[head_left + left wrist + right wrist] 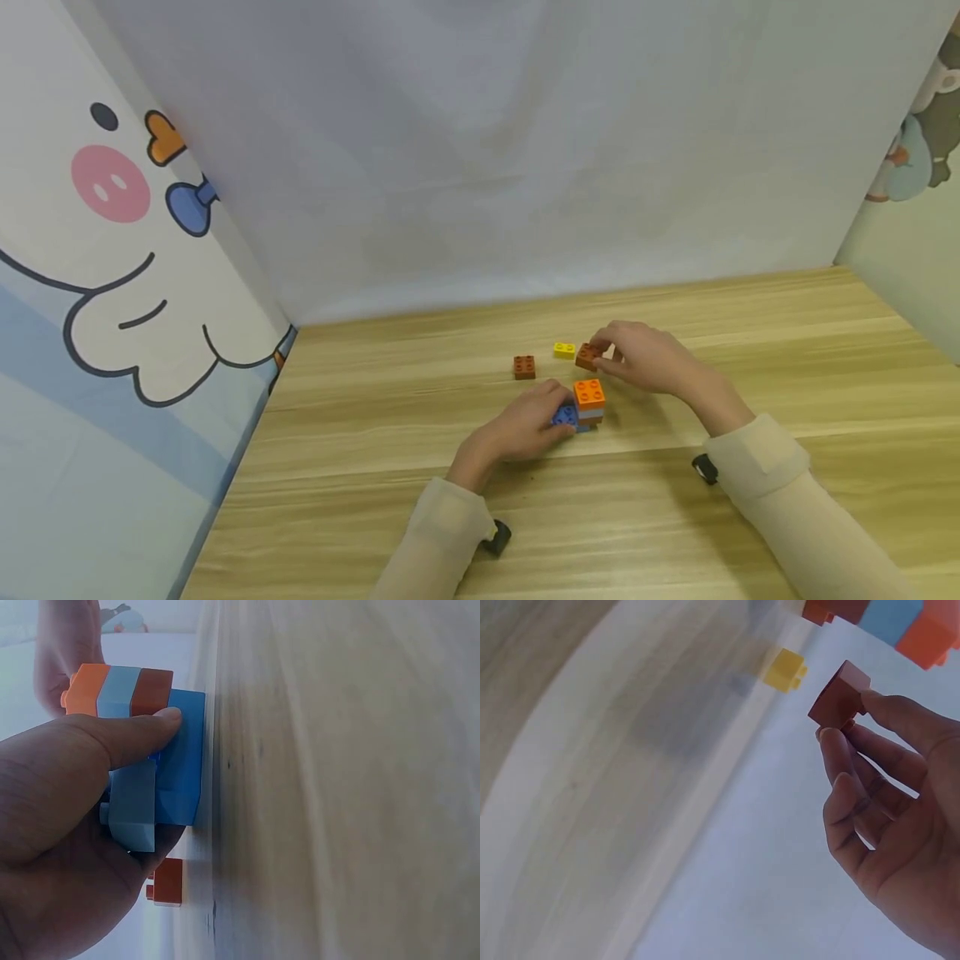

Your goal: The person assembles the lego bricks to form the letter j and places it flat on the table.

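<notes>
My left hand [525, 423] grips a small stack of toy bricks from the side. In the left wrist view its thumb presses along the stack, which has a blue base [187, 765] at the table. Above that base stands a tower of a brown brick [152, 691], a light blue brick [116, 692] and an orange brick [86, 686]. Another blue brick [133, 814] sits on the base beside the tower, between thumb and palm. Just beyond the stack, my right hand [647, 358] pinches a brown brick [841, 696] between thumb and fingers, off the table in the right wrist view.
A loose brown brick [524, 367] lies on the wooden table [360, 433], left of a small yellow brick [564, 351]. Behind the table hangs a pale cloth [525, 208]. A cartoon-printed panel [112, 292] stands along the left side.
</notes>
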Demonstrator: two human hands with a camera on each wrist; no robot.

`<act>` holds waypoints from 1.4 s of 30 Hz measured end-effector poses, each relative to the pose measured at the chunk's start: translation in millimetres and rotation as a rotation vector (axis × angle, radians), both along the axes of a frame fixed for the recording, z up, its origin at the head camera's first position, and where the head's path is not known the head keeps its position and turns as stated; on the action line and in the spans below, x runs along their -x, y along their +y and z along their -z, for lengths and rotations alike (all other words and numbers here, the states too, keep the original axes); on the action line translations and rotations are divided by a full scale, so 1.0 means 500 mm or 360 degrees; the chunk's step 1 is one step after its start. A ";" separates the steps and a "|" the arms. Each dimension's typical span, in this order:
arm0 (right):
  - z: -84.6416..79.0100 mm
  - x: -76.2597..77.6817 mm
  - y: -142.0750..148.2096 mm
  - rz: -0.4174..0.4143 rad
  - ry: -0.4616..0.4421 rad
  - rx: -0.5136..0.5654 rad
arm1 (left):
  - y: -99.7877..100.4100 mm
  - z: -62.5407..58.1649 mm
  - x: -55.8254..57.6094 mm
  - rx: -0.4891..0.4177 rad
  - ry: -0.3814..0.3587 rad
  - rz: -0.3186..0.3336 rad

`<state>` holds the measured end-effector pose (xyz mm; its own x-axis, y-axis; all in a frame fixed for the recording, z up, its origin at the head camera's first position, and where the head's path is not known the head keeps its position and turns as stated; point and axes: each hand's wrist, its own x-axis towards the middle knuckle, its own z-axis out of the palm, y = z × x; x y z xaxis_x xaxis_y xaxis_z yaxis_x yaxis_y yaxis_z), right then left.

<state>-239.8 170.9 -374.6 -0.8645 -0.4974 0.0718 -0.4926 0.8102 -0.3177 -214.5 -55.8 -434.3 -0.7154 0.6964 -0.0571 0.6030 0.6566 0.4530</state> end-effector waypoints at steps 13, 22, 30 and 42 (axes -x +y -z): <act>-0.040 -0.025 0.019 -0.0167 0.0007 0.0119 | 0.003 0.002 0.001 -0.0034 -0.0011 0.0001; -0.069 -0.057 0.016 -0.0271 -0.0064 0.0107 | -0.003 0.004 0.003 -0.0080 -0.0055 -0.0025; -0.076 -0.068 0.022 -0.0401 -0.0149 0.0071 | 0.000 0.003 0.002 -0.0087 -0.0081 -0.0047; -0.070 -0.064 0.019 -0.0436 -0.0159 0.0111 | 0.002 0.007 0.006 -0.0101 -0.0125 -0.0060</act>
